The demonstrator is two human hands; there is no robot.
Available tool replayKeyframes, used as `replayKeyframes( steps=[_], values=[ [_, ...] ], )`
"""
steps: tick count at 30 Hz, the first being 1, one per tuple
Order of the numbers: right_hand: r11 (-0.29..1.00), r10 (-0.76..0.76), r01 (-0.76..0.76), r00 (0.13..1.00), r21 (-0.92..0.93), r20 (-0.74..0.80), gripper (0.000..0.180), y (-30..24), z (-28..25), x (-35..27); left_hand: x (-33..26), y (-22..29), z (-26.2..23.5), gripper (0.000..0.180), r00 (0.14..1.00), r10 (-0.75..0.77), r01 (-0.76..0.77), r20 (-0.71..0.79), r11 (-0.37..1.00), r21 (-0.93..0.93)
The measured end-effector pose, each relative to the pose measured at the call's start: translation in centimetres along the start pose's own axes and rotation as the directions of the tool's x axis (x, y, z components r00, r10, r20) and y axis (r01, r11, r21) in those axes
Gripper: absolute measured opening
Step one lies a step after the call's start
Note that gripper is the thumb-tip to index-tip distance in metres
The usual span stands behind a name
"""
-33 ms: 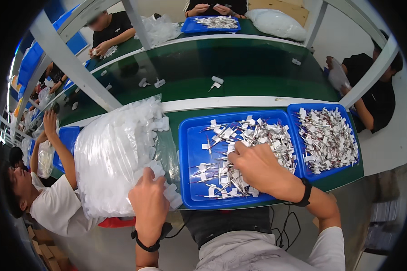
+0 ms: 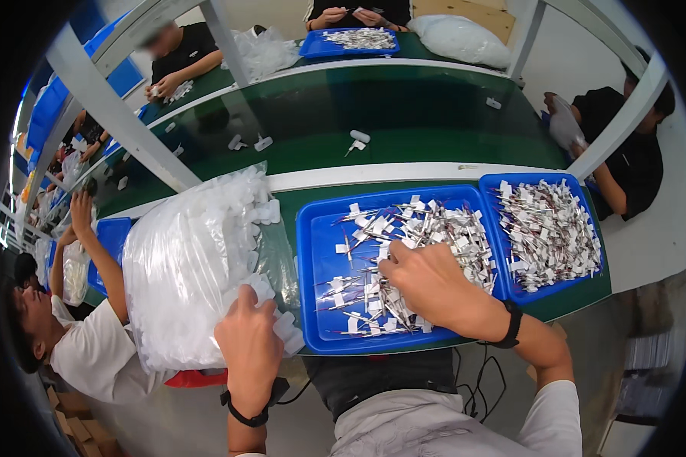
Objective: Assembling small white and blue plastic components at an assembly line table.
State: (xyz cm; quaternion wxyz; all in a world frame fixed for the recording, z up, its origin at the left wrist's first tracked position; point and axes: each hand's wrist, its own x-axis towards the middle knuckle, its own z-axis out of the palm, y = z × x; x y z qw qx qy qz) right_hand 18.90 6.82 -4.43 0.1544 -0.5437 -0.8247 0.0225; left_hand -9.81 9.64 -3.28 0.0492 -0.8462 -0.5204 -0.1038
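Note:
My left hand (image 2: pixel 249 339) is closed at the open side of a large clear plastic bag (image 2: pixel 183 259), among its translucent white plastic pieces (image 2: pixel 288 329). Whatever its curled fingers hold is hidden. Over a blue tray (image 2: pixel 312 282), my right hand (image 2: pixel 438 283) has its thumb and fingers pressed together, low above small thin metal parts with white tags and dark red wires (image 2: pixel 392 301). I cannot make out what sits between those fingertips. The parts lie in a loose heap, thicker on the tray's right side.
A second blue tray (image 2: pixel 486 181), heaped with similar parts, adjoins on the right. Beyond a white rail (image 2: pixel 404 173) runs a green belt (image 2: pixel 297 141) carrying a few white pieces (image 2: pixel 360 136). White posts (image 2: pixel 122 114) rise at both sides. Co-workers sit left, right and across.
The whole view has shifted slightly. Both hands stay in nearly the same places over the bag and the tray.

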Motion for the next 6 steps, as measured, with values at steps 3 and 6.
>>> replayKeyframes(
  steps=[3,6],
  values=[
    [1.0,0.025,-0.025,1.0,-0.016,0.013,0.016,-0.06,-0.04,-0.16,0.42,0.3,0.07,0.025,1.0,0.014,-0.015,0.007,1.0,0.013],
    [0.998,0.023,-0.021,0.999,-0.056,0.048,0.029,-0.06,-0.18,-0.29,0.75,0.71,0.35,0.029,0.998,-0.001,-0.004,0.062,0.997,0.083]
  ],
)
